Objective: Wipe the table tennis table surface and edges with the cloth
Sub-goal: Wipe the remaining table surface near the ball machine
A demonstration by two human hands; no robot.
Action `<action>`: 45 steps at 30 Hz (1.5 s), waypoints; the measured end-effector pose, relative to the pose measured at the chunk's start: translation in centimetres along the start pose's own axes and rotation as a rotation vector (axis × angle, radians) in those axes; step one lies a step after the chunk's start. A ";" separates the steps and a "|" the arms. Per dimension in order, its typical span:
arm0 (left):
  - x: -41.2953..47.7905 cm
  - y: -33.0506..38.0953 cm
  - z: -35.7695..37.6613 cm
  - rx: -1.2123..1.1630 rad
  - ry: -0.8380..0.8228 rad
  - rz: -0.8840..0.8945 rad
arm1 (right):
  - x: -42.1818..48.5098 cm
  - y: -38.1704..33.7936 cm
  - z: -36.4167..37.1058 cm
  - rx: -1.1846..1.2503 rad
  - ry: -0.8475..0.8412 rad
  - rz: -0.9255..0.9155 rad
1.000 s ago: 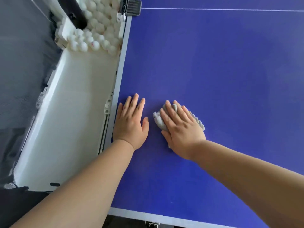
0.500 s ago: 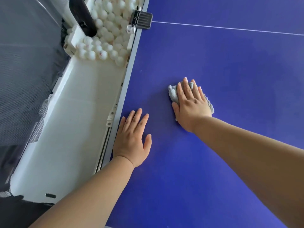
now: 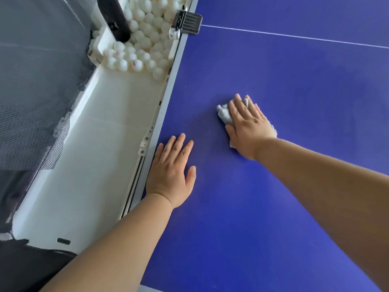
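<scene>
Under the right grip (image 3: 249, 127), whose straight fingers press down flat and close together, lies the crumpled grey cloth (image 3: 223, 115), on the blue desk (image 3: 294, 85) a little in from its left edge. Cloth shows past the fingertips and beside the wrist. The left grip (image 3: 171, 171) rests palm-down just beside that edge, fingers slightly spread, holding nothing. Outside the edge runs a white tray (image 3: 94, 165), with white balls (image 3: 147, 41) heaped at its far end beside a black clamp (image 3: 189, 23). A white line (image 3: 294, 36) crosses the desk beyond.
</scene>
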State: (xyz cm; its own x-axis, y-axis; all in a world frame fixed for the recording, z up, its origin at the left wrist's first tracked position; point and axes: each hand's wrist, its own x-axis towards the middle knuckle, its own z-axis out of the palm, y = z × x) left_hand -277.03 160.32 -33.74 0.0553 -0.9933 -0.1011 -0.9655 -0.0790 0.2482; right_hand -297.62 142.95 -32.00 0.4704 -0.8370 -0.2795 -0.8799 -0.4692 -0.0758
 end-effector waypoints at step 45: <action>19.3 3.2 -0.7 0.018 0.047 -0.090 | 9.3 5.2 -2.7 0.048 0.094 -0.196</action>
State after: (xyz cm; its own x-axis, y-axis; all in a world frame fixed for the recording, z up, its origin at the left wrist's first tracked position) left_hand -278.85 140.84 -34.20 0.1533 -0.9852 -0.0771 -0.9606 -0.1669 0.2224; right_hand -297.63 131.94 -32.38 0.6350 -0.7548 -0.1645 -0.7722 -0.6134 -0.1658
